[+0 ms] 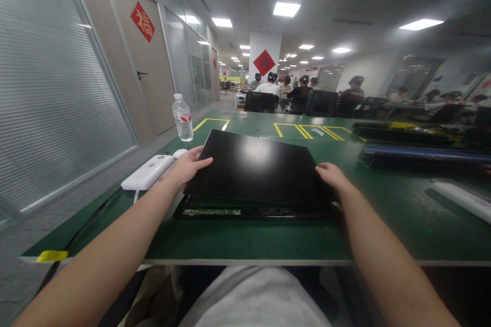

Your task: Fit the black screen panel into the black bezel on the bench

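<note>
A thin black display panel (261,168) is held tilted over a black frame (284,213) on the green table. My left hand (191,163) grips the panel's left edge, thumb on its front face. At the opposite edge, my right hand (333,176) closes on the panel's right side. A strip of green circuit board (210,212) shows in the frame below the panel's near edge. The panel covers most of the frame. Both hands' fingers behind the panel are hidden.
A water bottle (182,118) and a white power bank-like box (149,172) stand to the left on the green table (253,245). Dark stacked panels (414,135) and a white long object (464,199) lie at right. People (268,86) sit farther back.
</note>
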The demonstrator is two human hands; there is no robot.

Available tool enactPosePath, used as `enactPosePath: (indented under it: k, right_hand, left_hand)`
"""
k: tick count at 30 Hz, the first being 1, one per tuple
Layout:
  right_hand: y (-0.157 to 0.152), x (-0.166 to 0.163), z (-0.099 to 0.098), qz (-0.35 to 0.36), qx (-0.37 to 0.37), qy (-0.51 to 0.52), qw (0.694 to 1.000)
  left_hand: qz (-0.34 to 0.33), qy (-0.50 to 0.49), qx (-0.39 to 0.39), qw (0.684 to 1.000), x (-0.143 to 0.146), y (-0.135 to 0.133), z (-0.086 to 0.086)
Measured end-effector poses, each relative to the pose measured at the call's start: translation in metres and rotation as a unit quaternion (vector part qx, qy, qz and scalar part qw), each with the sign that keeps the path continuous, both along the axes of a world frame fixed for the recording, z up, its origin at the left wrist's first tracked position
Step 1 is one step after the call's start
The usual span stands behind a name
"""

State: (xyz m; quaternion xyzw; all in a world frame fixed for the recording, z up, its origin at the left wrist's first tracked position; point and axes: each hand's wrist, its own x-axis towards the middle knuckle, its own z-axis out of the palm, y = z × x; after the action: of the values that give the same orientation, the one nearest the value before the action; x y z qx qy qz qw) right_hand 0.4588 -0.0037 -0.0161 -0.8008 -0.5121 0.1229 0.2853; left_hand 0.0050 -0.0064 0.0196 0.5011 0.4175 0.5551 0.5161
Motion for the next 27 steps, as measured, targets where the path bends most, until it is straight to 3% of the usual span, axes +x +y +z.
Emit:
enactPosePath:
  k: [4,9,12,15,19,22,25,27]
  right_hand:
    - [-0.002,-0.001,0.000,-0.002,0.001,0.078,0.997]
    - [-0.002,0.000,0.001,-0.013,0.073,0.204,0.976]
    - [-0.005,-0.001,0.010,0.015,0.128,0.299,0.946]
    - [-0.015,-0.005,0.023,0.092,0.166,0.373,0.908]
    - [-0.031,-0.007,0.038,0.119,0.164,0.378,0.903]
    - [-0.036,-0.007,0.043,0.100,0.147,0.366,0.914]
    - [-0.035,-0.004,0.043,0.080,0.171,0.339,0.922]
    - [-0.032,0.001,0.041,0.066,0.200,0.303,0.929]
  left_hand:
    - [-0.010,-0.017,0.028,0.999,0.002,-0.002,0.002]
    - [0.021,-0.015,0.049,0.998,0.000,0.001,0.004]
    - [0.062,-0.028,0.066,0.995,-0.006,0.005,0.005]
    - [0.071,-0.013,0.059,0.996,-0.012,0.007,0.006]
    - [0.073,0.000,0.043,0.996,-0.015,0.010,0.005]
    - [0.062,0.002,0.022,0.998,-0.013,0.011,0.005]
    - [0.022,-0.009,-0.019,1.000,-0.009,0.011,0.004]
    - [0.031,0.008,-0.019,0.999,-0.007,0.010,0.001]
